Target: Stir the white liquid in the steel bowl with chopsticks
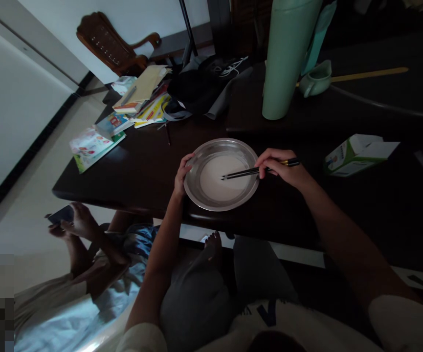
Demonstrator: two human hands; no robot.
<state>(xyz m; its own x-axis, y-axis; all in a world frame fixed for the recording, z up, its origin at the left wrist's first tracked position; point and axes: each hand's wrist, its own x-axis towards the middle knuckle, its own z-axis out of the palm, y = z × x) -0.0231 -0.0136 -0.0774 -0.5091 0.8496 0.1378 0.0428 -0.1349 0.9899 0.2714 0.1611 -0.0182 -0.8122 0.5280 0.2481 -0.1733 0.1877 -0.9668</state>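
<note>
A round metal bowl (192,194) sits near the front edge of the dark table, partly filled with a pale, whitish mixture (216,183). My left hand (182,175) grips the bowl's left rim, fingers on the outside and over the edge. In my right hand (279,166) is a pair of black chopsticks (244,173) with gold bands near the top. Their tips reach into the mixture around the middle of the bowl. The right fingers are closed about the chopsticks, just above the bowl's right rim.
An opened green-and-white carton (358,155) stands to the right. Behind are a tall green cylinder (282,63) and a small green pitcher (316,80). Books (96,142), papers and a black bag (200,88) lie back left. At left, another person holds a phone (62,215).
</note>
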